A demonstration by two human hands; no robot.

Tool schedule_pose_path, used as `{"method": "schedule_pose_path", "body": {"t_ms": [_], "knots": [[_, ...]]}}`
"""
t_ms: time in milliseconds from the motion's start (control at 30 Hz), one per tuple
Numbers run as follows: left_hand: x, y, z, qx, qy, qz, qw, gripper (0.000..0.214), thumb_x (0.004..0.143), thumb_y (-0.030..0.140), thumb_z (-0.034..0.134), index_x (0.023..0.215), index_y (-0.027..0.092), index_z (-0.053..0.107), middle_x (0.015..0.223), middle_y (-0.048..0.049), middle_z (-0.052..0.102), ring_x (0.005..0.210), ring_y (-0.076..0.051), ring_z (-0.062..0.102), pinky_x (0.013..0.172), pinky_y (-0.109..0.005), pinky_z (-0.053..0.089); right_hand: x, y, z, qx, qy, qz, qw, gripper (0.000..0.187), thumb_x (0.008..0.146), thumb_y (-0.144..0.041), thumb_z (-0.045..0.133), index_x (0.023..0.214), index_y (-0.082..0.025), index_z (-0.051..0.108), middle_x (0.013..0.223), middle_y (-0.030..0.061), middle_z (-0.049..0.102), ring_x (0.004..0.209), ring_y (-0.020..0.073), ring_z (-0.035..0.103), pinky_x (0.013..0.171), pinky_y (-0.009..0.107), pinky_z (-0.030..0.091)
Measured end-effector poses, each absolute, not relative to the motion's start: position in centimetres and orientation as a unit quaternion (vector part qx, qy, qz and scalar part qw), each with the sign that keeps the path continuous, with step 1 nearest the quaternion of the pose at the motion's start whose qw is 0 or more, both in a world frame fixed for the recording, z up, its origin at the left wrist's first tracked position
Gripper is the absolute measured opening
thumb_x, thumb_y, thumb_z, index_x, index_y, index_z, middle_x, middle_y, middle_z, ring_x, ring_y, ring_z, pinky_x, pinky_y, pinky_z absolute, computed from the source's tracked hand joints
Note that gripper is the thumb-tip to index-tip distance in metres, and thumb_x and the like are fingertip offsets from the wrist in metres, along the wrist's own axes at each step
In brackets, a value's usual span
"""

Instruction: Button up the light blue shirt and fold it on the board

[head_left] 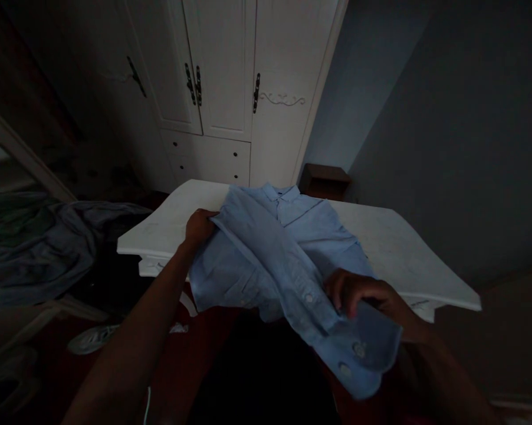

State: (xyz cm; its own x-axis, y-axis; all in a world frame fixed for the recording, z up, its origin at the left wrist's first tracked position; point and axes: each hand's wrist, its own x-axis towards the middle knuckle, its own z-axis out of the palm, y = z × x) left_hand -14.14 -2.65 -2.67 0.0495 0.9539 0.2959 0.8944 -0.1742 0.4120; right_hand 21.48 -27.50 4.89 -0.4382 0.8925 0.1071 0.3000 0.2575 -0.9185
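A light blue button-up shirt (252, 248) lies spread on a white table (381, 236), its collar toward the far edge. One of its sleeves is drawn diagonally across the front, and the buttoned cuff hangs past the near edge. At the shirt's left side, my left hand (199, 227) pinches the fabric at a fold. My right hand (358, 292) grips the sleeve close to the cuff, holding it up toward me. The shirt's lower part drops over the table's near edge.
Behind the table stands a white wardrobe (222, 71) with dark handles and drawers. A small brown cabinet (323, 180) is at the back right. Grey clothes (49, 248) are heaped at the left. A light shoe (91, 339) sits on the red floor.
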Motion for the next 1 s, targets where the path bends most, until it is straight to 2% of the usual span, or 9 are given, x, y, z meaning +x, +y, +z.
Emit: {"method": "schedule_pose_path", "body": {"t_ms": [100,200,333,433,500,600,733,867,1000], "knots": [[-14.0,-2.7,-2.7,0.722,0.639,0.26,0.053,0.047,0.077,0.014,0.049,0.118,0.019,0.071,0.121,-0.0115,0.068,0.108,-0.026,0.063,0.096,-0.036,0.049,23.1,-31.0,1.3,-0.466,-0.72,0.396,0.329,0.025,0.083,-0.051,0.064,0.071,-0.031,0.073,0.102,0.0133,0.068,0.111,0.0299,0.06,0.098,0.05,0.045],[-14.0,-2.6,-2.8,0.727,0.636,0.254,0.046,0.044,0.079,0.016,0.049,0.117,0.019,0.072,0.12,-0.0125,0.067,0.107,-0.028,0.064,0.094,-0.038,0.05,23.8,-33.3,-3.2,-0.523,-0.718,0.308,0.34,0.019,0.089,-0.036,0.058,0.081,-0.029,0.073,0.127,0.0098,0.062,0.121,0.0256,0.057,0.098,0.043,0.048],[-14.1,-2.4,-3.1,0.734,0.628,0.256,0.036,0.045,0.078,0.017,0.048,0.116,0.018,0.072,0.12,-0.0117,0.068,0.108,-0.028,0.063,0.096,-0.038,0.05,24.9,-34.5,-7.8,-0.539,-0.728,0.267,0.33,0.02,0.089,-0.028,0.056,0.098,-0.025,0.074,0.121,0.0121,0.066,0.111,0.0232,0.064,0.088,0.035,0.055],[-14.5,-2.0,-3.3,0.753,0.603,0.259,0.049,0.049,0.074,0.017,0.048,0.117,0.017,0.072,0.118,-0.0105,0.069,0.113,-0.027,0.061,0.102,-0.038,0.047,26.3,-34.6,-8.6,-0.526,-0.748,0.283,0.29,0.027,0.091,-0.026,0.053,0.112,-0.026,0.071,0.118,0.0114,0.068,0.11,0.0229,0.065,0.09,0.036,0.054],[-15.2,-1.7,-3.2,0.765,0.578,0.27,0.092,0.054,0.069,0.016,0.046,0.116,0.018,0.072,0.118,-0.0075,0.07,0.116,-0.025,0.06,0.106,-0.038,0.044,27.3,-34.1,-7.8,-0.515,-0.758,0.289,0.277,0.028,0.093,-0.029,0.051,0.114,-0.027,0.069,0.119,0.0101,0.068,0.113,0.0229,0.063,0.095,0.038,0.053],[-16.6,-1.3,-2.7,0.75,0.545,0.302,0.22,0.058,0.063,0.018,0.043,0.114,0.02,0.072,0.118,-0.002,0.071,0.116,-0.023,0.06,0.105,-0.035,0.046,28.1,-32.3,-4.6,-0.507,-0.776,0.302,0.221,0.025,0.094,-0.034,0.051,0.107,-0.029,0.072,0.114,0.008,0.07,0.107,0.0223,0.065,0.093,0.036,0.054],[-17.7,-1.4,-1.2,0.685,0.545,0.311,0.369,0.048,0.07,0.024,0.044,0.106,0.016,0.074,0.113,-0.0037,0.073,0.106,-0.023,0.066,0.095,-0.033,0.051,25.8,-27.7,1.7,-0.486,-0.8,0.303,0.178,0.027,0.096,-0.037,0.048,0.104,-0.026,0.072,0.11,0.0076,0.07,0.103,0.0206,0.066,0.09,0.034,0.053],[-16.8,-1.2,0.0,0.664,0.618,0.267,0.325,0.046,0.09,0.041,0.037,0.098,0.015,0.074,0.109,-0.0083,0.074,0.101,-0.022,0.068,0.087,-0.029,0.052,20.6,-20.2,6.2,-0.43,-0.823,0.309,0.203,0.027,0.095,-0.039,0.052,0.108,-0.024,0.07,0.11,0.0073,0.069,0.101,0.0194,0.065,0.089,0.033,0.052],[-15.4,-0.3,0.1,0.661,0.668,0.235,0.249,0.036,0.089,0.038,0.048,0.082,0.015,0.074,0.102,-0.012,0.074,0.103,-0.025,0.067,0.086,-0.028,0.049,14.6,-9.6,6.9,-0.453,-0.771,0.31,0.322,0.029,0.089,-0.041,0.059,0.106,-0.019,0.067,0.107,0.008,0.069,0.098,0.0193,0.065,0.079,0.029,0.055]]}}
